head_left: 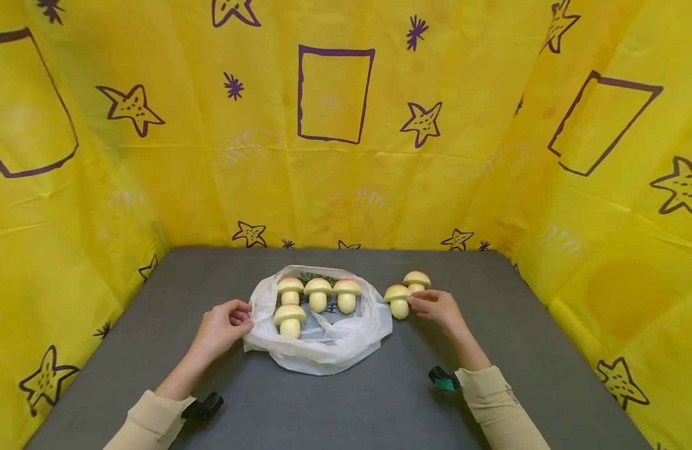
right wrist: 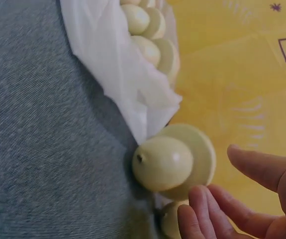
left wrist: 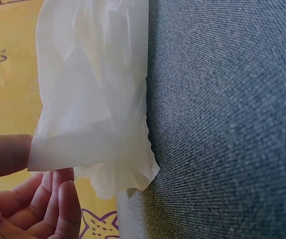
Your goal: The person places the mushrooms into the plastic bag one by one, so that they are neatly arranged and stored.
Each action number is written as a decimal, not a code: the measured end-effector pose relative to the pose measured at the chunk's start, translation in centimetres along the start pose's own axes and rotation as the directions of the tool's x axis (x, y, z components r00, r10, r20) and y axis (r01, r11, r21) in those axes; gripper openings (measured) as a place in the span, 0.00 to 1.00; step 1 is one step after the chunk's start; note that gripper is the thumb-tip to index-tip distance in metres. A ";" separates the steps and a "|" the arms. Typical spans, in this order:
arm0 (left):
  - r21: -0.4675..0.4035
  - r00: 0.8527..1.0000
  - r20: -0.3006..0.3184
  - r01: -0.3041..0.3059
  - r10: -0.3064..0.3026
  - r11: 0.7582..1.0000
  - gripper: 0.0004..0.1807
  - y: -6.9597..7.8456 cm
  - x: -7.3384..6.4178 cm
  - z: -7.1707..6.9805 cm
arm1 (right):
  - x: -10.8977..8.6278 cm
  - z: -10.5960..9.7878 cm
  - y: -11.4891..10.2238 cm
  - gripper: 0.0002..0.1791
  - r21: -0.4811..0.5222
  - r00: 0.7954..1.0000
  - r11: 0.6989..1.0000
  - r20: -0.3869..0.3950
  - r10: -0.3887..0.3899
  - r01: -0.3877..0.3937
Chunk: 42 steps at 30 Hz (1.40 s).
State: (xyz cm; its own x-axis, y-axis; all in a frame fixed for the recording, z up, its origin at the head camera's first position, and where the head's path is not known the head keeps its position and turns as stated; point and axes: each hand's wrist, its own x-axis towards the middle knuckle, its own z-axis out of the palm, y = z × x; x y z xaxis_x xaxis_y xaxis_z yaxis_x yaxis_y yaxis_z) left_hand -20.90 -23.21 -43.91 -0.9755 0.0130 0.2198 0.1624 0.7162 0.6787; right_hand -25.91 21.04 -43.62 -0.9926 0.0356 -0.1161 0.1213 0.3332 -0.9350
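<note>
A white plastic bag [head_left: 329, 359] lies on the grey table with its mouth spread wide. Several toy mushrooms [head_left: 318, 294] with cream stems and reddish-topped caps sit inside it. At the bag's left rim, my left hand [head_left: 224, 328] pinches the plastic [left wrist: 90, 124] between thumb and fingers. Two more mushrooms are outside, to the right of the bag: a nearer mushroom [head_left: 399, 302] and a farther mushroom [head_left: 416, 280], partly covered. My right hand [head_left: 438, 307] is beside them, thumb and fingers spread apart, fingertips close to the nearer mushroom [right wrist: 165, 164].
Grey fabric covers the table [head_left: 346, 412]. Yellow cloth [head_left: 346, 187] with drawn stars and frames encloses the back and both sides. A dark strap device [head_left: 204, 406] is on the left wrist, and another device [head_left: 444, 379] on the right.
</note>
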 end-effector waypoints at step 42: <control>-0.014 1.000 0.008 -0.009 0.009 1.000 0.12 0.1 0.0 0.1 | 1.7 2.1 2.2 0.20 -0.133 0.990 0.981 0.005 0.142 -0.140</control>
State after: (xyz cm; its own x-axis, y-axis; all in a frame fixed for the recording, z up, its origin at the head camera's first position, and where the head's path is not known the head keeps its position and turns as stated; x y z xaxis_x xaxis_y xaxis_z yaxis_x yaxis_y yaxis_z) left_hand -20.91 -23.10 -43.91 -0.9752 0.0248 0.2199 0.1728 0.7060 0.6868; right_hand -27.29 19.84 -46.58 -0.9653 0.0774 -0.2493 0.2571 0.4469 -0.8568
